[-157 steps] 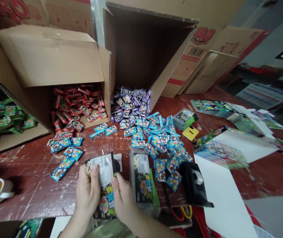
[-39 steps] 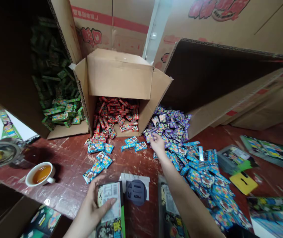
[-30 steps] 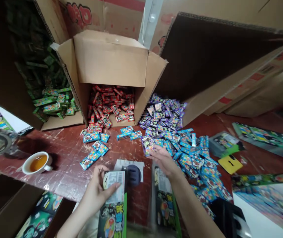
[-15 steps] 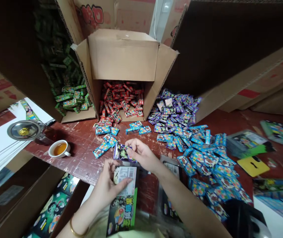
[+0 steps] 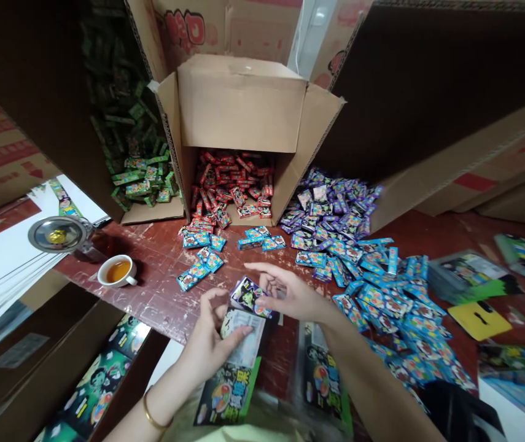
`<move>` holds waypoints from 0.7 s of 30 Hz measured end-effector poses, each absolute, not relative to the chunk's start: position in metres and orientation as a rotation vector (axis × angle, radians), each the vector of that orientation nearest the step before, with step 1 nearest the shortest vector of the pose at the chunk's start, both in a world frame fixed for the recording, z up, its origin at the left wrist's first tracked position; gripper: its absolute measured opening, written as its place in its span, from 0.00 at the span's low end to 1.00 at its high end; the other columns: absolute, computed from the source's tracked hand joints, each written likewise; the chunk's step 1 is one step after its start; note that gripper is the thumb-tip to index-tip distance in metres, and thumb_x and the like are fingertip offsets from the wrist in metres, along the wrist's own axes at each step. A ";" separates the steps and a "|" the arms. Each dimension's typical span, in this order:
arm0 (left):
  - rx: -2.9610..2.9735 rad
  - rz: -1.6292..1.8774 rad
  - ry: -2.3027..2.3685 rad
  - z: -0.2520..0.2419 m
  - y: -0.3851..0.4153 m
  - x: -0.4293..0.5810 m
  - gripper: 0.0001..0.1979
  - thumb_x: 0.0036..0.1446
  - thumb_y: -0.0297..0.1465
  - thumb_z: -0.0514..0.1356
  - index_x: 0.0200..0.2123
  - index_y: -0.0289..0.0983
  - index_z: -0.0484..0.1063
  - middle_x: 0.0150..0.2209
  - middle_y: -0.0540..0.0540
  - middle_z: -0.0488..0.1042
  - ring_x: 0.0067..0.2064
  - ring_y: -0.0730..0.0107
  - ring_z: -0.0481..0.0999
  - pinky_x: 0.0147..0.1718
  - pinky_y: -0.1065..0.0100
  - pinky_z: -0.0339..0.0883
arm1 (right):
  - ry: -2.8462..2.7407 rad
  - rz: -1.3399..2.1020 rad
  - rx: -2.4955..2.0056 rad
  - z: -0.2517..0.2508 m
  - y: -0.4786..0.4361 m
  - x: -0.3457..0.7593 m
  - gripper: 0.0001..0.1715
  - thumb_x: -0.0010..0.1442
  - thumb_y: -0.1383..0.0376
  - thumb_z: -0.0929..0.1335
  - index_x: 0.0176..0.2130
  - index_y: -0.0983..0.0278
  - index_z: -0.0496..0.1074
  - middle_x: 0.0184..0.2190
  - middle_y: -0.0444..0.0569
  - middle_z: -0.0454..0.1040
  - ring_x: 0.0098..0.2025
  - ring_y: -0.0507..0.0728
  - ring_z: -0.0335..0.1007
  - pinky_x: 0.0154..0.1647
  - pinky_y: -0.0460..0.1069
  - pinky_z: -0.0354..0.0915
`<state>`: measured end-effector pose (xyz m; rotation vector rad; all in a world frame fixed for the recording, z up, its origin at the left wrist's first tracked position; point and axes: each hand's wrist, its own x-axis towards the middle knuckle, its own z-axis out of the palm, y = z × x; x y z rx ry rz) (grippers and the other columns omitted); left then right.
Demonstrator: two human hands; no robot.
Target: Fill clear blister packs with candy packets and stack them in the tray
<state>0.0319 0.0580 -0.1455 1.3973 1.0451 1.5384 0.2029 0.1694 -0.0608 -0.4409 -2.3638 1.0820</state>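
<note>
My left hand (image 5: pixel 209 344) holds a black and green printed pouch (image 5: pixel 228 393) upright in front of me, thumb across its pale label panel and fingers behind. At the pouch's top edge a purple candy packet (image 5: pixel 245 294) sits tilted, its lower part hidden by or behind the pouch. My right hand (image 5: pixel 292 293) has its thumb on the right end of that packet, the index finger stretched out to the left and the other fingers curled. How far the packet is inside the pouch I cannot tell.
Cartons hold green packets (image 5: pixel 145 178), red packets (image 5: pixel 229 178) and purple packets (image 5: pixel 336 199). Blue packets (image 5: pixel 400 307) spread over the right of the red table (image 5: pixel 151 307). A tea cup (image 5: pixel 117 271) stands left; a yellow object (image 5: pixel 479 320) lies right. Another printed pouch (image 5: pixel 320 380) is beside my right forearm.
The purple packet has come down and right against the pouch's top. My right index finger has lifted off and straightened. The view has shifted slightly left.
</note>
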 end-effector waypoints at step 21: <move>1.329 1.694 1.202 -0.176 0.065 -0.009 0.19 0.51 0.35 0.65 0.37 0.41 0.55 0.27 0.57 0.63 0.28 0.76 0.66 0.28 0.75 0.63 | -2.121 0.903 -0.436 -0.095 0.221 0.123 0.08 0.54 0.61 0.72 0.31 0.64 0.76 0.38 0.51 0.73 0.40 0.56 0.71 0.43 0.53 0.67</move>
